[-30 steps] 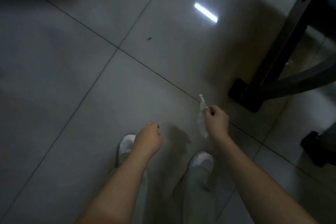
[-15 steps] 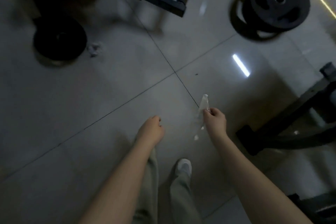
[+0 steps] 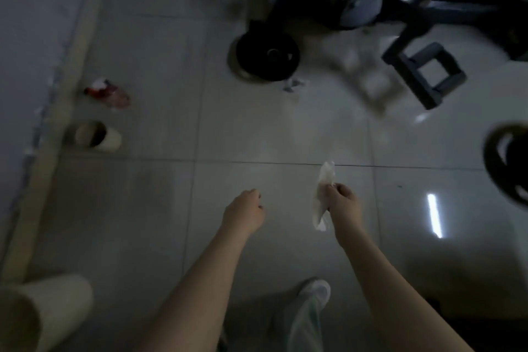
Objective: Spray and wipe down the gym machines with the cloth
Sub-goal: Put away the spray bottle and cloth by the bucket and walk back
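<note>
My right hand (image 3: 341, 203) pinches a thin white cloth (image 3: 323, 200) between thumb and fingers; the cloth hangs limp above the tiled floor. My left hand (image 3: 244, 213) hovers beside it, fingers curled into a loose fist, holding nothing. A dark gym machine frame (image 3: 423, 8) stands at the top right, well ahead of both hands. No spray bottle can be made out with certainty; a reddish bottle-like object (image 3: 110, 93) lies on the floor at the left.
A black weight plate (image 3: 267, 57) lies flat ahead, another (image 3: 511, 163) at the right edge. A crumpled tissue (image 3: 293, 84) lies by the first plate. Two pale cups lie on their sides at the left (image 3: 95, 137) (image 3: 43, 311), beside a wall skirting (image 3: 48, 146).
The view has swung left: the machine frame and weight plates shifted right, and the left wall, cups and reddish object came into sight. Both hands keep their pose, the cloth still pinched.
</note>
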Available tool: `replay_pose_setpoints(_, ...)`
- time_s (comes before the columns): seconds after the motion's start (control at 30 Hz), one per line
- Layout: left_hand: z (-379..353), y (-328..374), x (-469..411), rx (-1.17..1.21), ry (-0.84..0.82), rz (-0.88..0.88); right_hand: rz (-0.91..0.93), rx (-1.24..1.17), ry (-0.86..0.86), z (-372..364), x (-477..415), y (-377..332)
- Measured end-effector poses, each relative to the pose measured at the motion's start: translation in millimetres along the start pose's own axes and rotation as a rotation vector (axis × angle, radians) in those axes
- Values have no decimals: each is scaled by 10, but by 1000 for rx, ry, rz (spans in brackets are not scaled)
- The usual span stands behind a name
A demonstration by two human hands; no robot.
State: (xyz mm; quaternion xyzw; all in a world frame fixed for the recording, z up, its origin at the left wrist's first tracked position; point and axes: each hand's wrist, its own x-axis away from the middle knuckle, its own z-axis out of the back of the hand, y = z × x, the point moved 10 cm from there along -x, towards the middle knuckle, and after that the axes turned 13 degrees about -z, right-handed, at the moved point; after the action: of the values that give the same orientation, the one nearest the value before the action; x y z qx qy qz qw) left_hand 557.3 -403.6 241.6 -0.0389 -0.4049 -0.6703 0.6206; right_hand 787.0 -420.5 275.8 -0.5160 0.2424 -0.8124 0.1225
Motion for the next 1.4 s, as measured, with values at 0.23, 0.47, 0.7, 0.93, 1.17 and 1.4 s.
replay_pose_setpoints(0.23,314,-1995,1354,203,145,318,29,233,-172,-1790,942,403)
replay_pose_setpoints(0.47,52,-3555,2918,456,301,615,185,550,-425,-3489,1992,1099)
replay_pose_setpoints(0.7,-499,-4551,4203,688,391,838,218,773,-649,-4960,3014,2197)
replay_pose_setpoints(0.93,-643,-5413,4954,701,505,966,161,823,-767,-6181,3733,2995)
replay_pose_setpoints(1.17,-675,-5968,5143,807,545,1016,148,995,-810,-6935,3942,3387)
replay_pose_setpoints(1.4,-599,-5969,5088,818,527,1025,183,1101,-766,-6820,3669,3434)
